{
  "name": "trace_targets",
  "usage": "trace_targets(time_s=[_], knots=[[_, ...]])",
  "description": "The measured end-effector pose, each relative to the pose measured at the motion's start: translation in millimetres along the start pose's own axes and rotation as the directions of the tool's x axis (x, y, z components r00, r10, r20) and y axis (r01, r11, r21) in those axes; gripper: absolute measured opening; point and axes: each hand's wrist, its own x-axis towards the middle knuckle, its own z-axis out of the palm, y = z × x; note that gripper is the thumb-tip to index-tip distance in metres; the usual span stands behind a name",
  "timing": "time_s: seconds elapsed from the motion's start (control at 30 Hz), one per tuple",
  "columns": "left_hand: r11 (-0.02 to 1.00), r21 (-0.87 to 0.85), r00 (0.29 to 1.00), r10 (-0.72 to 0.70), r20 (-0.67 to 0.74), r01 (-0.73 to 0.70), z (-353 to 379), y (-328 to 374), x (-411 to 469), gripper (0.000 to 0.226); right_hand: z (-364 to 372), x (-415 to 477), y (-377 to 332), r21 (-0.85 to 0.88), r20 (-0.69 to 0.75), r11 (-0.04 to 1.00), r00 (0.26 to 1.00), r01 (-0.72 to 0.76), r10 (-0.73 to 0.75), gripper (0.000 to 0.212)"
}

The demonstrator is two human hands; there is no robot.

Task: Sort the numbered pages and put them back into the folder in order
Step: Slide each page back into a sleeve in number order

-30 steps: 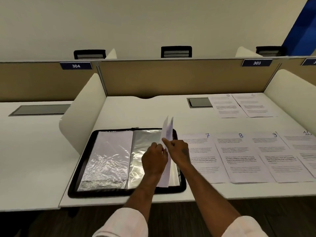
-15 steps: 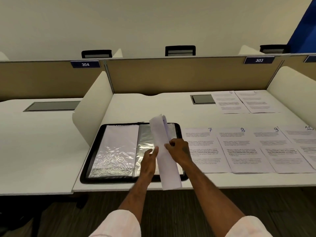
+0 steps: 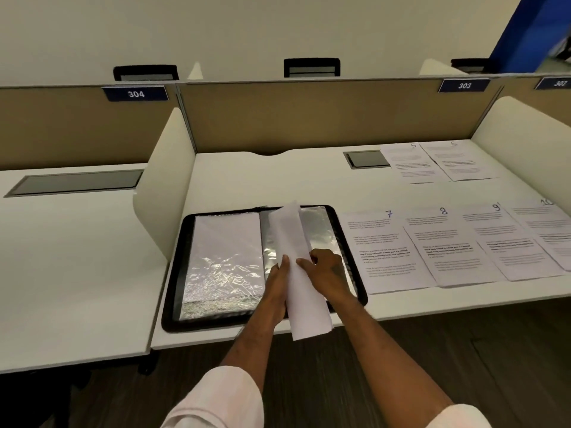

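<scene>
— So where is the page [image 3: 290,236]?
— Curled lengthwise over the open black folder [image 3: 176,273], at the white tabletop's [image 3: 247,180] front edge. The right hand [image 3: 327,267] pinches it; the left hand [image 3: 278,288] lies straight-fingered against it.
— Around it?
— Numbered pages [image 3: 448,248] lie in a row rightward, with a beige partition [image 3: 309,118] behind. The held page's number is hidden.

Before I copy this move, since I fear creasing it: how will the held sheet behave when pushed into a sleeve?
Likely floppy: the sheet curls along its length between the right hand, which pinches it, and the left hand touching its edge. Probably light, being one thin page. The wrinkled sleeve in the folder may snag it.
</scene>
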Motion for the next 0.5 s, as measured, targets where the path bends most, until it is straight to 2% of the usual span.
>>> trace_targets(time_s=[0.07, 0.13, 0.2, 0.27, 0.33, 0.4, 0.5], knots=[[0.994, 0.108, 0.999, 0.032, 0.004, -0.032, -2, 4, -5, 0.052, 4, -4, 1, -0.022, -0.046, 0.999, 0.998, -0.032, 0.031, 0.023], [0.913, 0.388, 0.99, 0.139, -0.015, -0.122, -11, 4, -1, 0.049, 3, -7, 3, -0.062, -0.105, 0.997, 0.993, -0.055, 0.048, 0.028], [0.651, 0.737, 0.961, 0.277, -0.011, -0.179, -26, 1, 5, 0.052, -1, -8, 7, -0.112, -0.14, 0.992, 0.989, -0.052, 0.036, 0.027], [0.378, 0.908, 0.947, 0.315, 0.06, -0.183, -40, -3, 11, 0.052, -4, -6, 13, -0.161, -0.155, 0.986, 0.988, -0.037, 0.012, 0.025], [0.159, 0.962, 0.946, 0.272, 0.173, -0.222, -46, -4, 13, 0.057, -8, -4, 17, -0.237, -0.159, 0.971, 0.987, -0.009, -0.03, 0.026], [-0.015, 0.963, 0.942, 0.204, 0.267, -0.27, -47, -6, 15, 0.064, -10, -2, 19, -0.331, -0.146, 0.944, 0.987, 0.019, -0.071, 0.03], [-0.179, 0.937, 0.936, 0.137, 0.325, -0.299, -43, -12, 19, 0.061, -11, -2, 23, -0.391, -0.132, 0.919, 0.985, 0.047, -0.107, 0.032]])
